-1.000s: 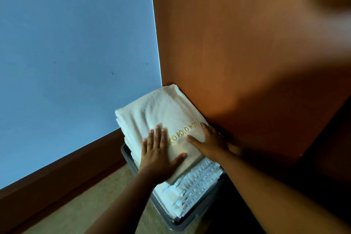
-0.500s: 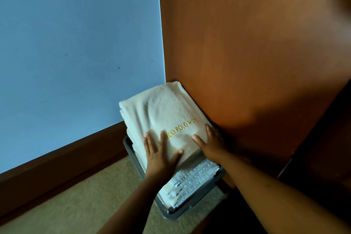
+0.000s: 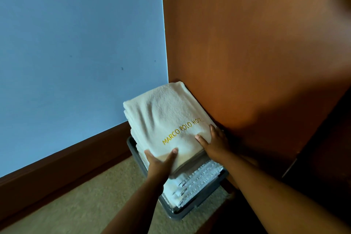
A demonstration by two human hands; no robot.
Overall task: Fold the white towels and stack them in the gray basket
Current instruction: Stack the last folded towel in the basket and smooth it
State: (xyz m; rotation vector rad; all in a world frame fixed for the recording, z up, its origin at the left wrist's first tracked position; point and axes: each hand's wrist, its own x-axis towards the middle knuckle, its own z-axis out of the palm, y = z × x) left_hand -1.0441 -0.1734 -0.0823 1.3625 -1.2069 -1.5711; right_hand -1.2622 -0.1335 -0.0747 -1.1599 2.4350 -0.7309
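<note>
Fingers of the left hand (image 3: 158, 164) are hidden under the top white terry towel (image 3: 167, 114); only the thumb shows. The folded stack covers most of the gray plastic basket (image 3: 197, 210). Both forearms run off the bottom edge.
</note>
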